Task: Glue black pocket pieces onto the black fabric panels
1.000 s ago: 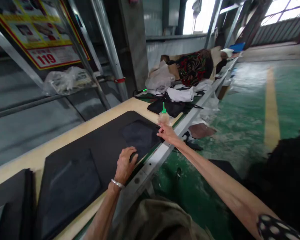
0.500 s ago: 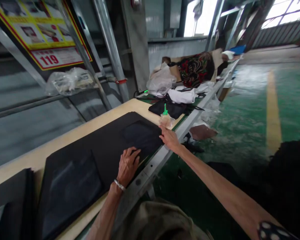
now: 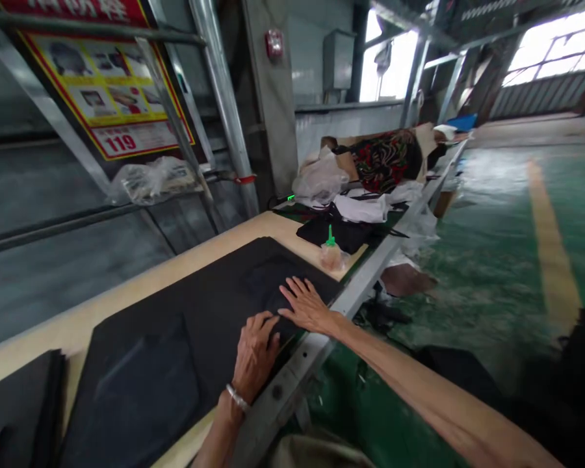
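Observation:
A large sheet of black fabric lies over the pale board, with a smaller dark piece flat on its near left part. My left hand, a bracelet on its wrist, rests at the fabric's front edge with fingers slightly bent and apart. Just beside it, my right hand lies flat on the cloth, fingers spread. Neither hand holds anything that I can see. Past the right hand stands a small bottle with a green nozzle, its body wrapped in clear plastic.
A black stack sits at the near left. Beyond the bottle are black cloth, white cloth and a patterned bundle. A metal rail edges the table. Scraps lie on the green floor.
My right hand has come away from beside the bottle and back toward my left hand, now spread on the fabric. The left hand stays at the front edge. The camera view has tilted up.

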Action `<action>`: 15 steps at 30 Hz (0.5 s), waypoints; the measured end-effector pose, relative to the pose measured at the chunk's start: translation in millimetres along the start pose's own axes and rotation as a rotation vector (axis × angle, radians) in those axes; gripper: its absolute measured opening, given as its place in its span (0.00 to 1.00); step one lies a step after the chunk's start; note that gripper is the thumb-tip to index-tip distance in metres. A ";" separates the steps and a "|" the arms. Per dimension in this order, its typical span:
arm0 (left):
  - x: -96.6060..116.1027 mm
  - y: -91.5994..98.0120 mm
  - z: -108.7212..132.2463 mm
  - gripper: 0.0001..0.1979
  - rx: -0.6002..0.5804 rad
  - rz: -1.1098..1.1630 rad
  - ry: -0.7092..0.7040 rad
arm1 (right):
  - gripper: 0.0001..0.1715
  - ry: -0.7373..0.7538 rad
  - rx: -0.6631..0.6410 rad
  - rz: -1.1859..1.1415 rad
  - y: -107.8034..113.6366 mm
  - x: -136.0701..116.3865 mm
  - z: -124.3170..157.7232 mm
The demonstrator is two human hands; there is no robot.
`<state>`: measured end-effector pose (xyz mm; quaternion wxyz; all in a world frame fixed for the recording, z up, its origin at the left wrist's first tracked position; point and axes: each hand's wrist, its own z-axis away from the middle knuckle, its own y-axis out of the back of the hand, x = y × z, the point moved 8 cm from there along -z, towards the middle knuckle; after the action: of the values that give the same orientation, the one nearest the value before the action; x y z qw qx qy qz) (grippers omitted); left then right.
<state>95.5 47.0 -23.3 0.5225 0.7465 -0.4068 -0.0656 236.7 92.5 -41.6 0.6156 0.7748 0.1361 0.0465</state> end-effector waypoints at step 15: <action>4.8 4.1 2.4 0.13 0.087 0.037 0.001 | 0.40 0.209 -0.073 -0.064 -0.9 0.7 -10.1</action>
<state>95.2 41.5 -19.4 0.4909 0.7609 -0.4227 -0.0377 234.9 102.4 -40.1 0.6272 0.7379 0.2225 0.1121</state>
